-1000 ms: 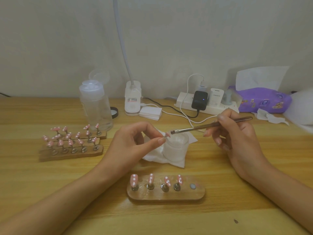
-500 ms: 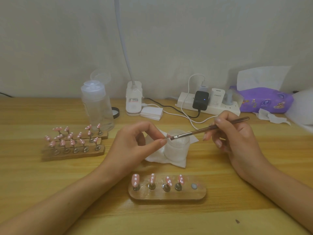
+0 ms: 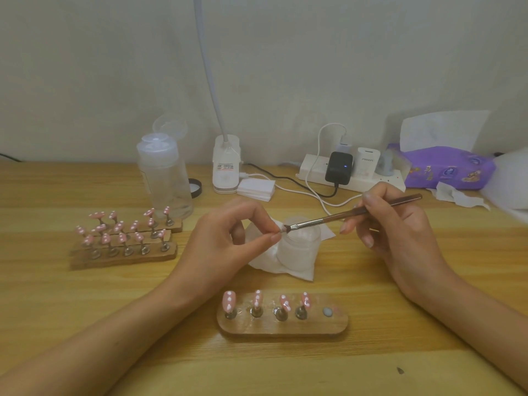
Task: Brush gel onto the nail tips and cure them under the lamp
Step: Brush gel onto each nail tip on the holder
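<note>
My left hand [image 3: 228, 244] pinches a small pink nail tip [image 3: 283, 229] between thumb and forefinger, above a frosted gel jar [image 3: 298, 250] that stands on a white wipe [image 3: 285, 268]. My right hand [image 3: 397, 232] holds a thin brown brush [image 3: 348, 215] like a pen, and the bristle end touches the pinched tip. Close to me lies a wooden holder [image 3: 283, 325] with several pink, white-dotted tips on metal stands and one bare magnet at its right end. The white lamp [image 3: 226, 167] stands at the back with its neck rising out of view.
Wooden holders [image 3: 125, 254] full of pink tips sit at the left. Behind them stands a clear pump bottle [image 3: 165, 178]. A power strip [image 3: 351, 174] with chargers and cables, a stack of white pads [image 3: 255, 188] and a purple tissue pack [image 3: 445, 168] line the back.
The brush tip has come down and left until it meets the nail tip that my left hand pinches. My left hand has barely moved.
</note>
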